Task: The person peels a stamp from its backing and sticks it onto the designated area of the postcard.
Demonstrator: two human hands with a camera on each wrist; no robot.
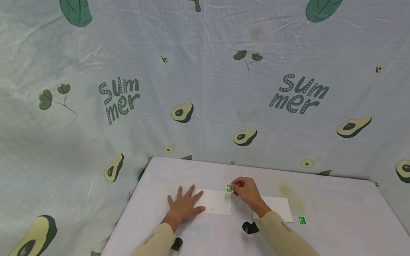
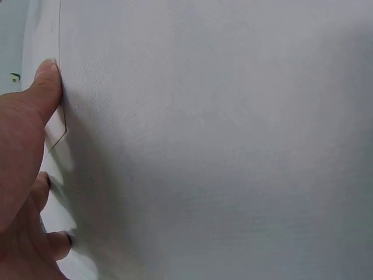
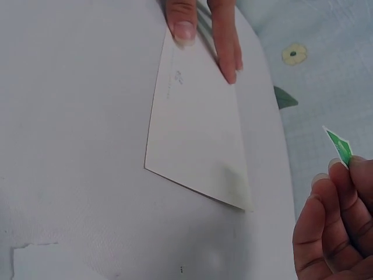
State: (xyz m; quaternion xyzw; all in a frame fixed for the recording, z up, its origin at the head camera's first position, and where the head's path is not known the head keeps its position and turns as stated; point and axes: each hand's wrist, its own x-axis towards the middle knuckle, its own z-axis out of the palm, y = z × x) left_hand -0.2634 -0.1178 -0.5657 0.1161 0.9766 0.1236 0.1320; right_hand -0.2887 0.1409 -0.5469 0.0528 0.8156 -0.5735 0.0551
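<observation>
In the head view, my left hand (image 1: 184, 206) lies palm down with fingers spread, thumb and fingertip on the left end of a white card (image 1: 218, 203). My right hand (image 1: 247, 193) pinches a small green stamp-like sticker (image 1: 229, 188) with a white border, over the card's far right corner. The right wrist view shows this sticker (image 3: 340, 146) tilted up between thumb and fingertip, with faint print near the card's (image 3: 195, 140) left edge. In the left wrist view, the thumb (image 2: 45, 87) presses at the card's edge.
A second white card (image 1: 278, 208) lies partly under my right forearm, with another green sticker (image 1: 302, 220) to its right. Black wrist cameras (image 1: 250, 227) sit by both sleeves. Behind the white table (image 1: 342, 213) hangs a curtain (image 1: 201, 84) printed with avocados and leaves.
</observation>
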